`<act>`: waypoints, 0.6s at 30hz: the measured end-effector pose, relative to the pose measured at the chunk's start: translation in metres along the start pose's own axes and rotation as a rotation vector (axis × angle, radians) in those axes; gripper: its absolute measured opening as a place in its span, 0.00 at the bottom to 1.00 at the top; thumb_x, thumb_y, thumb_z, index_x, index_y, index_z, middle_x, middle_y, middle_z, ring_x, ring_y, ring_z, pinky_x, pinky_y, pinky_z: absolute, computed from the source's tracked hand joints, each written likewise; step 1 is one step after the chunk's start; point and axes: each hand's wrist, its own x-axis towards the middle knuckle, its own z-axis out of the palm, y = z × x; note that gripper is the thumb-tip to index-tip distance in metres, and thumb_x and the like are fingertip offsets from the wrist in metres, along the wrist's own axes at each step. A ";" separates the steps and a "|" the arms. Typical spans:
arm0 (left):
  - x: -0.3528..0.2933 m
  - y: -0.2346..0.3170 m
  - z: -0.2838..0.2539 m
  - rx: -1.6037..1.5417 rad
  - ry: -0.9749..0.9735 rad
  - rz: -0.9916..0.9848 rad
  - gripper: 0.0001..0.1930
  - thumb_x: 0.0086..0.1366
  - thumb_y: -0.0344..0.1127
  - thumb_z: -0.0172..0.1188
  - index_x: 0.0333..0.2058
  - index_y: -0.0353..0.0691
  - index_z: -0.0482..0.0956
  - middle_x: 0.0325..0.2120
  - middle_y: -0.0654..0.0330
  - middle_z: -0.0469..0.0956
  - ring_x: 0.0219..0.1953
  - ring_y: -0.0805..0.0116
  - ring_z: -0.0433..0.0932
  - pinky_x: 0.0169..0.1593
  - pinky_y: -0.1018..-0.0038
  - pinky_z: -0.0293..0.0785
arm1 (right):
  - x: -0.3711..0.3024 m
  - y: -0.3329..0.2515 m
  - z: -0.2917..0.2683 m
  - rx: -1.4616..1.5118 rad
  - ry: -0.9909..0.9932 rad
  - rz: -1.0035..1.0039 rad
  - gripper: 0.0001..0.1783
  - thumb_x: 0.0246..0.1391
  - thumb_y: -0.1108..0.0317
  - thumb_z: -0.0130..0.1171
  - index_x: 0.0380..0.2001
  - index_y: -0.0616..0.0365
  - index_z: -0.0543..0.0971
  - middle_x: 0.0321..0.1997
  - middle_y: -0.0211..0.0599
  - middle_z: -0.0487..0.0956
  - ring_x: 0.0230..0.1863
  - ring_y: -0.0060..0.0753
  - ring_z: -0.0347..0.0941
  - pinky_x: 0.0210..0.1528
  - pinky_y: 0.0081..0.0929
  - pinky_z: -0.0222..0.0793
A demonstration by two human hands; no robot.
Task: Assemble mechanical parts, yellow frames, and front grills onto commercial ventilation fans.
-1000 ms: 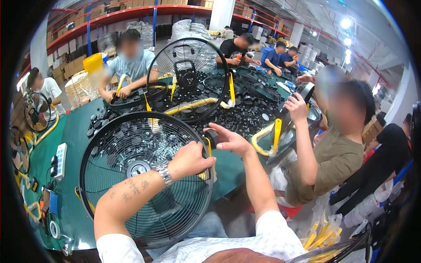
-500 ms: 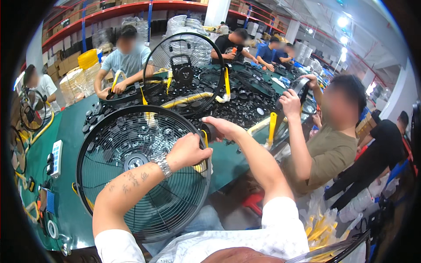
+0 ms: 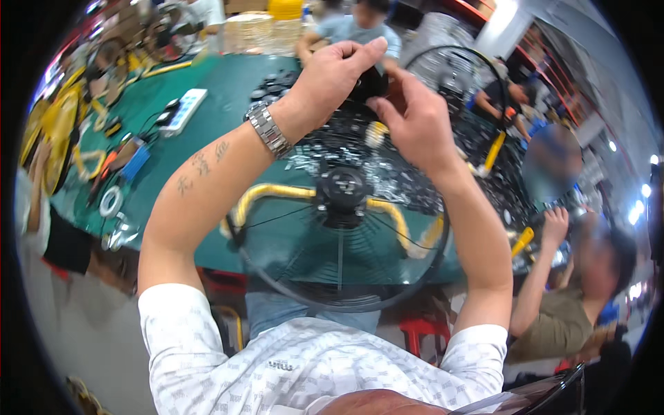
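My left hand (image 3: 337, 81), wearing a metal watch, is closed on a dark, rounded black part (image 3: 372, 83) at the far top of a fan. My right hand (image 3: 422, 121) pinches the same part from the other side, its thumb bent inward. Fingers hide most of it, so its exact kind is unclear. Below my hands the fan stands at the table's near edge, with a round black motor hub (image 3: 342, 190), a dark wire guard (image 3: 332, 299) and a bent yellow tube frame (image 3: 277, 189). Motion blurs the guard's wires.
Small silvery pieces and many black parts (image 3: 477, 162) cover the green table (image 3: 214, 138). A white power strip (image 3: 185, 111), a tape roll (image 3: 111, 201) and a blue item (image 3: 135, 164) lie left. Another fan (image 3: 505, 90) stands far right. Co-workers are across and at my right.
The fan has swung from flat, face-up guard to showing its hub and yellow frame. Both hands have moved from its right rim to its far top. My view has turned left and down.
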 end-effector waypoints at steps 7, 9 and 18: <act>-0.082 0.072 -0.130 -0.134 -0.005 -0.159 0.22 0.74 0.48 0.51 0.56 0.37 0.75 0.48 0.57 0.79 0.50 0.68 0.80 0.54 0.66 0.82 | 0.077 -0.041 0.100 0.380 -0.207 -0.175 0.21 0.53 0.78 0.63 0.52 0.61 0.78 0.41 0.46 0.83 0.42 0.40 0.82 0.44 0.31 0.77; -0.113 0.070 -0.157 -0.140 0.055 -0.192 0.23 0.75 0.49 0.48 0.57 0.36 0.73 0.49 0.56 0.79 0.52 0.66 0.79 0.55 0.65 0.81 | 0.075 -0.045 0.129 0.589 -0.316 -0.270 0.20 0.54 0.73 0.65 0.51 0.60 0.79 0.44 0.45 0.83 0.42 0.42 0.81 0.46 0.34 0.77; -0.199 -0.001 -0.207 -0.251 0.646 -0.245 0.24 0.75 0.51 0.48 0.54 0.33 0.71 0.43 0.52 0.79 0.45 0.65 0.80 0.50 0.68 0.81 | 0.037 -0.021 0.213 -0.210 -0.759 -0.652 0.19 0.55 0.55 0.64 0.47 0.51 0.80 0.48 0.31 0.81 0.52 0.34 0.76 0.52 0.35 0.68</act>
